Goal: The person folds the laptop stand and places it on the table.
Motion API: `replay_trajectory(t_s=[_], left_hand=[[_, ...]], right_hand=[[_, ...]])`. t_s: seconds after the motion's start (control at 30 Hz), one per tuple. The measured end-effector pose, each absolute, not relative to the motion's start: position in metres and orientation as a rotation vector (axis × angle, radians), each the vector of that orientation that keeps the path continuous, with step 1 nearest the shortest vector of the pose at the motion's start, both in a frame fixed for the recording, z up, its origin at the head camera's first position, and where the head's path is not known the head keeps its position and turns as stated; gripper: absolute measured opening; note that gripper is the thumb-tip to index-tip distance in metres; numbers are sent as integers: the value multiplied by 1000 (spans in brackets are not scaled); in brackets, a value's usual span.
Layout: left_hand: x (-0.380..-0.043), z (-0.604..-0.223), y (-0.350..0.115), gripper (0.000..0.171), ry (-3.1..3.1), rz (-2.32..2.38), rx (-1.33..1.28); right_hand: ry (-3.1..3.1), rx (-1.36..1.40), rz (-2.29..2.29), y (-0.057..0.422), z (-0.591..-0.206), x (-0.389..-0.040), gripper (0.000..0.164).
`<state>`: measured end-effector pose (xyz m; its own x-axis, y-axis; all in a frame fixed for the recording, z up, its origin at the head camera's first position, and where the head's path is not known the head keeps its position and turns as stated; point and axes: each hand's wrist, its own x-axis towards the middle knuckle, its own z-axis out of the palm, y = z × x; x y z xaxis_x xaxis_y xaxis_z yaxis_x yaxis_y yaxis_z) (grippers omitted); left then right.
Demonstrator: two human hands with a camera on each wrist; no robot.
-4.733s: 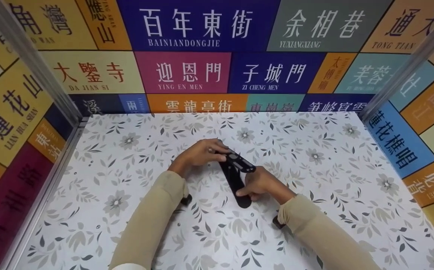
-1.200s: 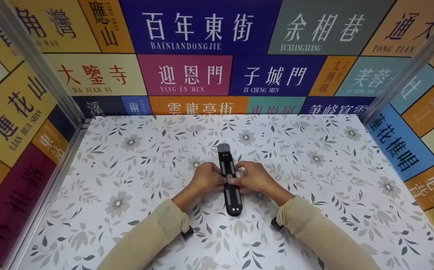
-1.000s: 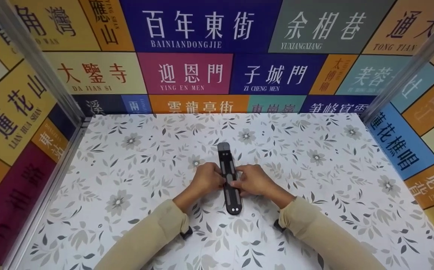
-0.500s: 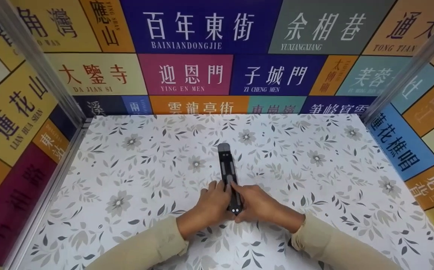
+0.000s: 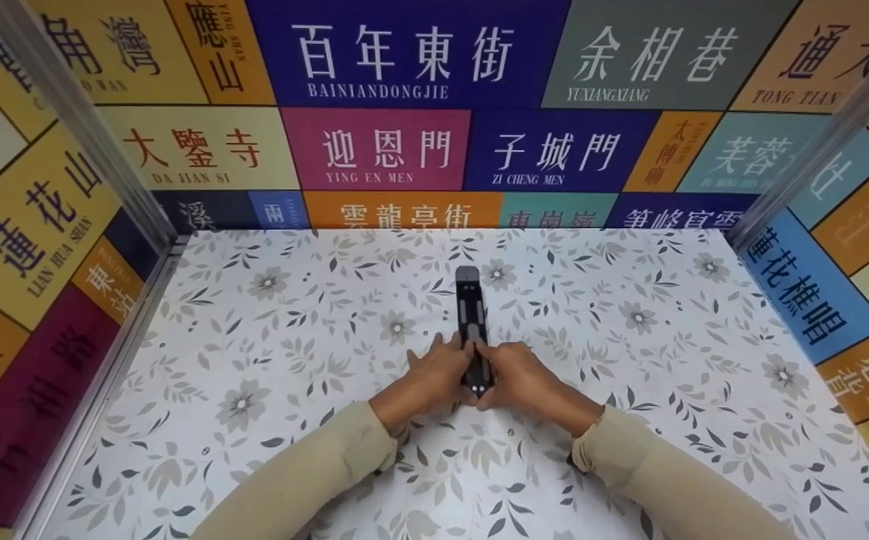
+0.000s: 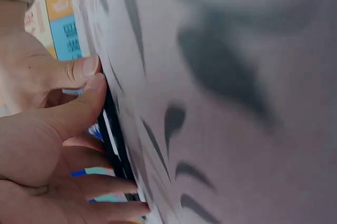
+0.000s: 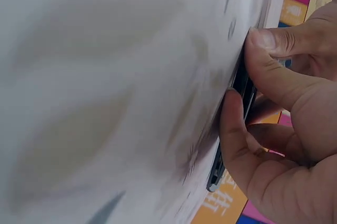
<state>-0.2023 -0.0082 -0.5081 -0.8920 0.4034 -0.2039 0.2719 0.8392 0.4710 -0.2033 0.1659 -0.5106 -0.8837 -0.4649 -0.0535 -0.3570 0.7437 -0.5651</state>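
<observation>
A folding stand (image 5: 470,296), a long narrow black bar with grey pads and a grey far tip, lies folded on the patterned table, pointing away from me. My left hand (image 5: 434,375) holds its near part from the left, some fingers spread along that side. From the right, my right hand (image 5: 528,379) grips the same near part between thumb and fingers. Both thumbs meet around the near end, which they partly cover. In the left wrist view the dark edge of the stand (image 6: 113,134) lies close to the tabletop; the right wrist view shows its far tip (image 7: 212,187) beyond my curled fingers.
The table (image 5: 292,322) has a white cover printed with grey leaves and flowers. Colourful sign-printed panels (image 5: 374,150) stand at its back and both sides. Metal posts (image 5: 104,135) rise at the back corners.
The stand was partly unfolded at first, then folded flat. Both hands have slid to its near end, and it has moved away and slightly right, turning straighter.
</observation>
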Motion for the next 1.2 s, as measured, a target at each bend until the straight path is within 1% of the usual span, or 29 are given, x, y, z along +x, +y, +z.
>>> replay_trajectory(t_s=[0.07, 0.1, 0.2, 0.3, 0.43, 0.63, 0.77, 0.87, 1.0, 1.2], left_hand=[[-208, -508, -6, 88, 2703, 697, 486], [-210, -508, -5, 86, 2700, 716, 483], [-214, -508, -1, 79, 2716, 739, 503], [-215, -509, 1, 75, 2736, 749, 521], [-216, -510, 2, 74, 2763, 750, 516], [-221, -509, 1, 74, 2762, 777, 518], [-223, -511, 1, 77, 2764, 760, 515], [-222, -512, 0, 79, 2764, 760, 510], [-220, -514, -1, 82, 2754, 773, 506], [-217, -516, 0, 89, 2738, 759, 518]], right_hand=[[2792, -623, -776, 167, -509, -207, 89], [2856, -655, -671, 167, -508, -209, 97], [2906, -717, -550, 170, -506, -211, 96], [2920, -783, -497, 171, -504, -212, 91], [2911, -814, -453, 171, -500, -216, 83], [2893, -779, -406, 169, -499, -223, 78], [2884, -777, -395, 169, -501, -225, 85], [2871, -758, -399, 169, -503, -223, 95], [2869, -732, -389, 171, -507, -220, 103], [2779, -661, -386, 179, -507, -216, 108]])
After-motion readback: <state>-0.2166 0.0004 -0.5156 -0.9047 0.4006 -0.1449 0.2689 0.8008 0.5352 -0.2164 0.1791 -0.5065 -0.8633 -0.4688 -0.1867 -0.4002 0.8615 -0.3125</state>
